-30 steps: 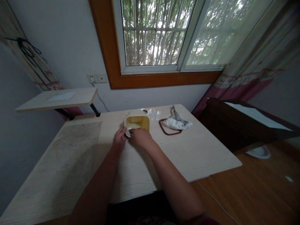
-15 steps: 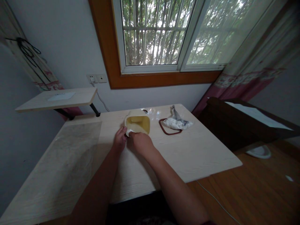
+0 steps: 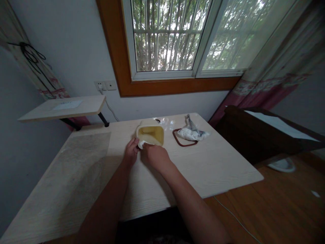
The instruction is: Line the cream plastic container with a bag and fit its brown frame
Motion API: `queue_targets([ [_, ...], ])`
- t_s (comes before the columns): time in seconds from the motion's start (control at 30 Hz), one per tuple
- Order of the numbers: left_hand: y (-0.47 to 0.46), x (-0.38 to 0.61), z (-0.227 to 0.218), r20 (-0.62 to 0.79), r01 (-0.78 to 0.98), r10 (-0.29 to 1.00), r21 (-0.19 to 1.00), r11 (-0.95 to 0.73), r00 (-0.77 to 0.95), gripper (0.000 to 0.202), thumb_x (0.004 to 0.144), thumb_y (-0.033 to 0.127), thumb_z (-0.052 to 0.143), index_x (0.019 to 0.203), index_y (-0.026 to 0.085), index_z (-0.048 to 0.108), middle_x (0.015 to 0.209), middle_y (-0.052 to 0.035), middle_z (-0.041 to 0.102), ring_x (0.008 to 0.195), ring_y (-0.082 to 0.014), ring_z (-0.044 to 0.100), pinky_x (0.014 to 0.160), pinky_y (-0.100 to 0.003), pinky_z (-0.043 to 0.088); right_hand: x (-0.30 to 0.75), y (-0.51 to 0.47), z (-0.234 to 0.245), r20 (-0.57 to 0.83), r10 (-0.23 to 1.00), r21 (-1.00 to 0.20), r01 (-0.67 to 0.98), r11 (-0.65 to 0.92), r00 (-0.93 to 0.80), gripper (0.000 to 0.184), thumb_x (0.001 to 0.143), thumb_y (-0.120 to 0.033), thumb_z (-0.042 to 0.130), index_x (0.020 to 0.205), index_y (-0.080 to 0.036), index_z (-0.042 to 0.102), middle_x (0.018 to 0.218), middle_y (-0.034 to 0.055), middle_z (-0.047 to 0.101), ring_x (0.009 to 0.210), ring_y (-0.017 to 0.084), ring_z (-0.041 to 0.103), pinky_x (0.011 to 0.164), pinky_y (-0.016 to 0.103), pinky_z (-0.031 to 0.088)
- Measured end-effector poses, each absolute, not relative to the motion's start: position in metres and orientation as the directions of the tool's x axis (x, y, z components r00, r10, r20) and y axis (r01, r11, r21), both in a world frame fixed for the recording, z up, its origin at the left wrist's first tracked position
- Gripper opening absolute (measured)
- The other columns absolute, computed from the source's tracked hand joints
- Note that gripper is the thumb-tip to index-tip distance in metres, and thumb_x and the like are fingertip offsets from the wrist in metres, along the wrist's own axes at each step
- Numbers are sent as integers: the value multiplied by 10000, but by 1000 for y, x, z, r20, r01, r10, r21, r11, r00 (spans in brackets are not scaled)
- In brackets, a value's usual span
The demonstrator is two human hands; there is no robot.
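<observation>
A yellow box-shaped container (image 3: 155, 133) with a pale rim stands near the table's back edge, its open side tilted towards me. My left hand (image 3: 131, 150) is closed on its near left corner, thumb uppermost. My right hand (image 3: 156, 156) has its fingers pinched on a small white wad (image 3: 141, 144), pressed at the same corner of the rim. Whether the wad is cotton or tissue I cannot tell. The right fingertips are partly hidden behind the hand.
To the right lie a brown rounded frame (image 3: 183, 145) and a clear plastic bag (image 3: 191, 133) with white, fluffy-looking contents. A raised shelf (image 3: 88, 105) stands at the table's back left. A translucent sheet (image 3: 83, 162) covers the table's left part.
The whole view has shifted very slightly. Both hands stay at the container's near left corner, and a little more of the white wad shows between them.
</observation>
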State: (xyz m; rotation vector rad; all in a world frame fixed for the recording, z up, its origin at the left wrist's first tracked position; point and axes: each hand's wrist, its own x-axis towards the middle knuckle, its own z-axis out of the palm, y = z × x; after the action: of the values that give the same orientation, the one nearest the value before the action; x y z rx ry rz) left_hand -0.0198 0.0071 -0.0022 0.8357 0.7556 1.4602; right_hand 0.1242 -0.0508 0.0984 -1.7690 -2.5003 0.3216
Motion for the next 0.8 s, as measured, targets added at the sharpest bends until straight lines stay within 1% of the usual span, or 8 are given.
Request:
queue_targets([
  [0.17,5,-18,0,37,-500,999,866,-32,0,406,759,493,784,934,153,651,879,-51,705,859,-210,678,721,-301,535,128,-49,96,-67,949,-200,936,288,-307,380,974,-185,392,1287,-211,607,1127,141,743,997,279,736,813,368,562],
  [0.3,5,-18,1,32,-488,999,872,-30,-6,422,741,510,792,922,158,646,835,-41,689,812,-205,676,695,-305,540,129,-46,93,-84,962,-171,955,241,-258,374,973,-176,377,1267,-166,608,1109,172,743,1006,295,737,810,390,570],
  [0.43,4,-19,0,49,-466,999,884,-41,5,398,768,512,771,917,165,643,833,-49,678,831,-219,681,674,-308,546,129,-41,90,-82,968,-157,962,223,-238,381,965,-162,388,1284,-129,593,1103,202,738,1028,308,732,798,398,573],
  [0.53,4,-20,-1,54,-460,999,887,-45,8,392,778,513,762,922,169,643,848,-56,679,855,-229,684,671,-313,549,128,-38,89,-94,966,-148,963,224,-239,370,969,-152,382,1263,-115,603,1105,221,732,1039,304,729,809,393,568],
  [0.67,6,-20,-2,45,-461,999,887,-34,14,392,783,518,753,925,170,641,900,-73,698,886,-241,686,694,-330,555,126,-36,89,-73,966,-153,960,236,-249,334,967,-156,393,1191,-115,638,1073,209,738,1013,299,736,800,374,567],
  [0.8,7,-20,-4,51,-466,998,884,-33,25,403,781,514,758,951,167,642,908,-73,702,876,-236,685,681,-317,542,123,-37,89,-64,958,-153,952,267,-279,334,965,-164,399,1201,-120,631,1127,205,726,1020,282,731,811,358,562],
])
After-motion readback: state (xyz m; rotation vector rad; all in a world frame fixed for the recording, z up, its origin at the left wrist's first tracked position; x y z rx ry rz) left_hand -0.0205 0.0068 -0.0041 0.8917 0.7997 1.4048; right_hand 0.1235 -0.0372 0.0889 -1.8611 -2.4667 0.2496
